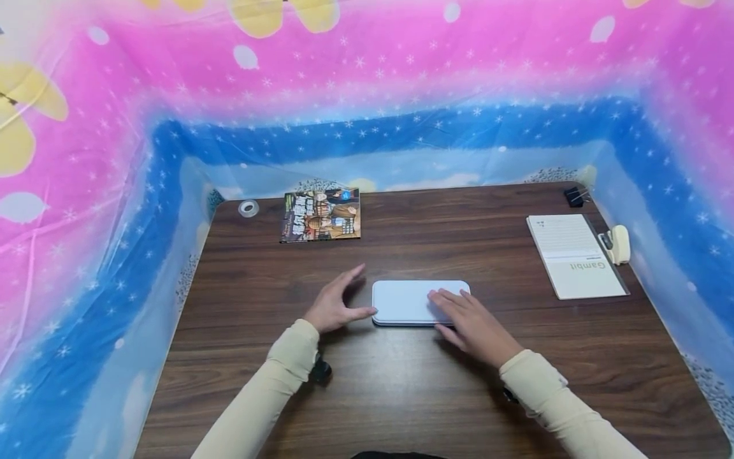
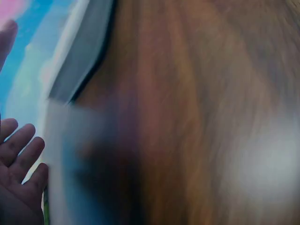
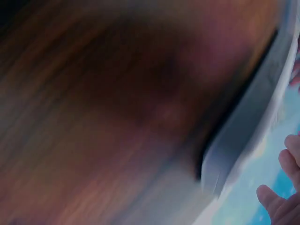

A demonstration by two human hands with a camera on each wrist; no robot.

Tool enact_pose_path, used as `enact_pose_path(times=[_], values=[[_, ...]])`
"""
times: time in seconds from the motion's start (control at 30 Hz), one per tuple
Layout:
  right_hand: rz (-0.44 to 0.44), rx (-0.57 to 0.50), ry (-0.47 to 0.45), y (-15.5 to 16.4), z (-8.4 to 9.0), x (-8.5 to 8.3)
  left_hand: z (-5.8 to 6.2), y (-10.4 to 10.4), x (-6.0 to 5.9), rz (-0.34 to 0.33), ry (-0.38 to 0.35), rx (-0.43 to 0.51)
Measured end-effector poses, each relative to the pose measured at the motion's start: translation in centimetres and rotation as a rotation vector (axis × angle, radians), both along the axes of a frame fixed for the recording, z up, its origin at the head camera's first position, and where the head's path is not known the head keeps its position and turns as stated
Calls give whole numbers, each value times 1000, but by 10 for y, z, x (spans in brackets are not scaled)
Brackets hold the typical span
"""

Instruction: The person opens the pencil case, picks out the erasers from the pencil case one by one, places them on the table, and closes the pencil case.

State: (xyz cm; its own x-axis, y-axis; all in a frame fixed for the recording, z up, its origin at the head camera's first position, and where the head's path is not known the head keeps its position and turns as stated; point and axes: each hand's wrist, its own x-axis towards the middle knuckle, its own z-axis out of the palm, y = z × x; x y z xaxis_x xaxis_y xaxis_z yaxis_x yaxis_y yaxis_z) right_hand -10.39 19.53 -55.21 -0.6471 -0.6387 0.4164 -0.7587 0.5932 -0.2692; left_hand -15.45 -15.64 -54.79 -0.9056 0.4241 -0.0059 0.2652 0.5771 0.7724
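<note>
A makeshift desk booth, more staged study corner than kitchen or workshop: a dark wood-grain table (image 1: 401, 382) is walled at nine, twelve and three o'clock by a pink-and-blue starry plastic sheet (image 1: 115, 140). Stationery lies about (office sort): tape roll (image 1: 248, 208), magazine (image 1: 320, 215), booklet (image 1: 575, 255), stapler (image 1: 618, 244), binder clip (image 1: 574, 196).

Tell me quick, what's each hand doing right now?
Left hand: open, fingers spread, thumb touching the left end of the white case.
Right hand: open, fingers lying flat on the case's right end; it holds nothing.
</note>
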Motion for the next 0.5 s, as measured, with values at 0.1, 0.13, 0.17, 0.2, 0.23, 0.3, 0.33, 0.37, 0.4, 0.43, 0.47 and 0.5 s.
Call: enact_pose_path(times=[0.1,0.13,0.17,0.2,0.23,0.3,0.33,0.37,0.4,0.43,0.47,0.5], values=[[16,62,-50,-13,-5,1,-9,15,-2,-94,24,-6],[20,82,-63,-17,-6,1,-12,19,-3,-119,34,-11],[22,99,-72,-19,-7,1,-15,22,-3,-141,47,-15],[26,114,-75,-21,-8,1,-17,25,-3,-158,57,-20],[30,127,-71,-23,-9,0,-20,27,-3,-173,67,-24],[36,140,-54,-25,-10,-1,-23,30,-3,-196,94,-23],[37,140,-44,-25,-11,-2,-25,30,-3,-205,111,-22],[36,139,-34,-26,-11,-3,-27,31,-4,-212,128,-18],[36,140,-24,-26,-12,-4,-28,31,-4,-218,143,-12],[36,140,-17,-26,-12,-5,-29,31,-4,-224,160,-7],[36,140,-11,-26,-12,-5,-30,31,-5,-229,173,-2],[37,137,-8,-26,-12,-6,-30,31,-5,-231,181,-1]])
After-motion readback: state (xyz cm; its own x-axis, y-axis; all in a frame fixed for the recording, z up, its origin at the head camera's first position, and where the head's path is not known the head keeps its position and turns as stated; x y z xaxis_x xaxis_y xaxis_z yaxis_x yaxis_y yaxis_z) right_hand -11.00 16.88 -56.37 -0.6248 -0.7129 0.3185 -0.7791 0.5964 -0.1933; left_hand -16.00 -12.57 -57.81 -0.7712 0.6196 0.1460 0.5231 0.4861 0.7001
